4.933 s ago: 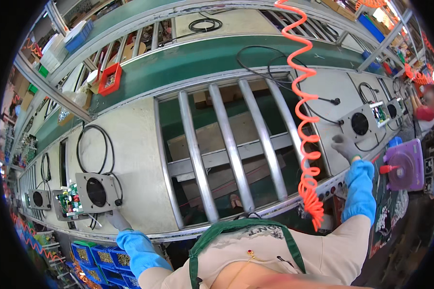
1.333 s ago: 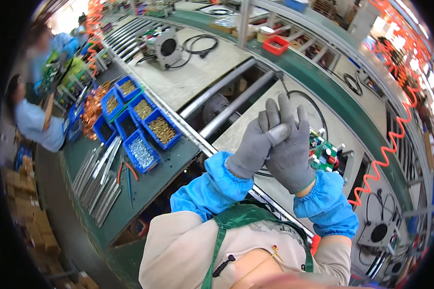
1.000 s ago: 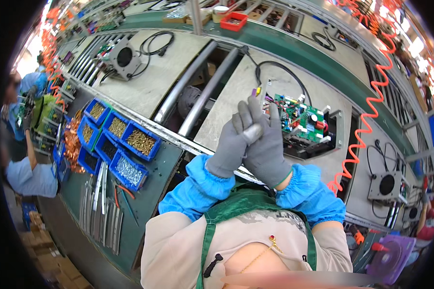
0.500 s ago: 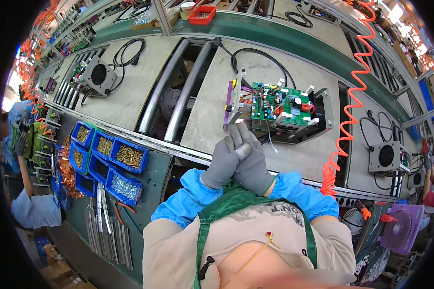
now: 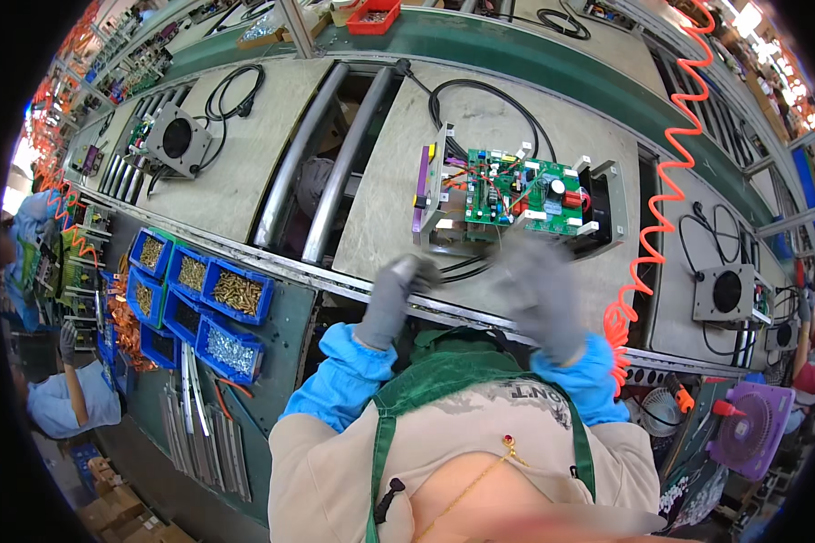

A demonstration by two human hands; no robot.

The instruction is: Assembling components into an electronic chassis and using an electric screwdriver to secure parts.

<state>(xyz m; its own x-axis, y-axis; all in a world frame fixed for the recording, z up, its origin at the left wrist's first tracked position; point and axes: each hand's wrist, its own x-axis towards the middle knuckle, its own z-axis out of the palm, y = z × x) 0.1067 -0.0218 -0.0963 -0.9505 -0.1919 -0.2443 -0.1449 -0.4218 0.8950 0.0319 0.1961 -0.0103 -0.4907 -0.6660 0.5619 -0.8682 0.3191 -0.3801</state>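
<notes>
An electronic unit stands on a grey board in front of me, with a green circuit board [image 5: 521, 195] on top. It has a purple front panel [image 5: 422, 188] on its left and a metal bracket with a black fan on its right. My left hand [image 5: 389, 297], in a grey glove, is near the board's front edge below the panel; its fingertips are blurred against a black cable. My gloved right hand [image 5: 543, 294] is smeared by motion just in front of the unit's near side. What its fingers do, and whether they touch anything, cannot be made out.
Blue bins [image 5: 235, 291] of screws and small metal parts stand at the left beside metal strips [image 5: 199, 434]. An orange coiled hose [image 5: 663, 181] hangs at the right. Steel rollers [image 5: 351, 172] separate the boards. A purple fan [image 5: 752, 430] stands at the lower right; another person works far left.
My hands were pressed together in front of the unit and have now parted, the left toward the left and the right toward the right. The unit stays in its place.
</notes>
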